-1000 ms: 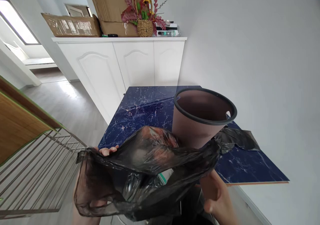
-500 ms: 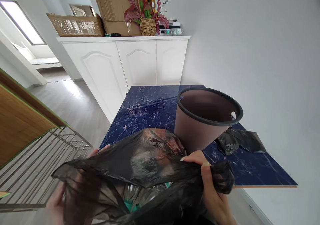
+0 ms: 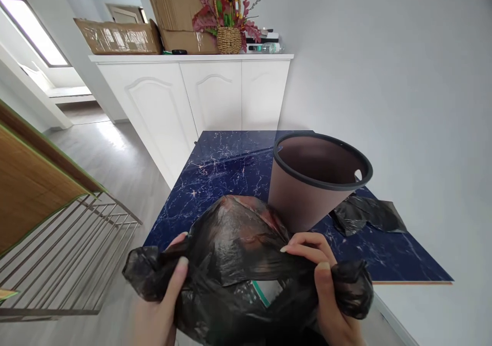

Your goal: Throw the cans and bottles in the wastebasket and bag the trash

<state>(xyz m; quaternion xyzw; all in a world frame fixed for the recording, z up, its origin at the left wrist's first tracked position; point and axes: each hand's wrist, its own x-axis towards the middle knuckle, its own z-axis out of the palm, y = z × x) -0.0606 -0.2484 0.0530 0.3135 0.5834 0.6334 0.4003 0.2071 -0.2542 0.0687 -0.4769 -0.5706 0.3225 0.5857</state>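
Observation:
A full black plastic garbage bag (image 3: 238,243) rests at the near edge of the blue marbled table, between my two hands. Through its gap a clear bottle and a teal strip show. My left hand (image 3: 163,294) is closed round a bunched handle of the bag on the left. On the right, my right hand (image 3: 325,274) grips the other bunched handle, thumb and fingers pinching the plastic. Just behind the bag stands a brown trash can (image 3: 307,202) with a dark rim, upright; its inner bottom is hidden.
The blue marbled table (image 3: 226,166) carries a folded black bag (image 3: 369,215) right of the can. White cabinets (image 3: 215,95) at the back hold cardboard boxes (image 3: 119,37), a flower basket (image 3: 229,39) and a bottle (image 3: 271,47). A metal rack (image 3: 65,259) stands on the left.
My left hand has moved right and inward, gathering the loose left side of the bag into a bunch. The bag's mouth has narrowed. My right hand keeps its hold.

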